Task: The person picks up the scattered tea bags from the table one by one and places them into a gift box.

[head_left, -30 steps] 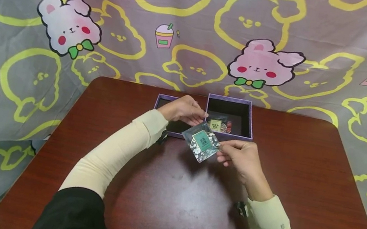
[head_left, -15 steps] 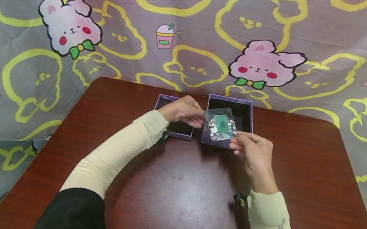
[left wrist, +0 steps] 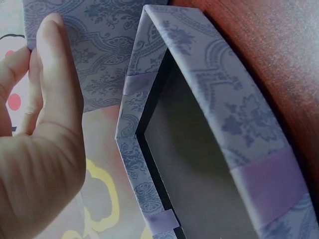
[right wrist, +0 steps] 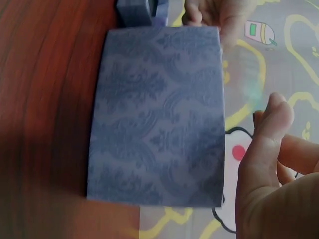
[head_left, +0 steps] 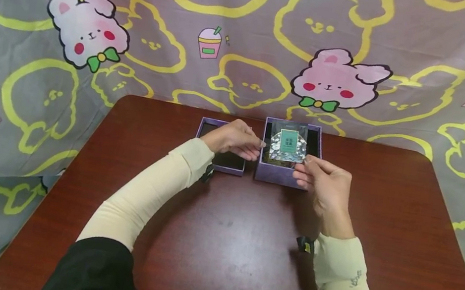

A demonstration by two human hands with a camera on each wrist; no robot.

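Observation:
My right hand (head_left: 321, 183) pinches the lower right corner of a clear flat packet (head_left: 289, 141) with a green label and pale, speckled contents. The packet is over the opening of a purple patterned box (head_left: 279, 176), covering much of its black inside. My left hand (head_left: 235, 138) holds the box's left rim, thumb and fingertips at the edge. In the left wrist view, that hand (left wrist: 47, 119) is against the patterned wall (left wrist: 99, 55). The right wrist view shows the box's front wall (right wrist: 157, 119) beside my right hand (right wrist: 274, 169); the packet barely shows there.
A shallower purple tray (head_left: 228, 170) with a black inside stands left of the box, partly under my left hand. Both stand near the back edge of a brown wooden table (head_left: 218, 243). A cartoon-printed curtain (head_left: 249, 32) hangs right behind.
My right hand has carried the packet up and right, from in front of the tray and box to over the box opening. The packet has turned more upright. My left hand stays nearly still.

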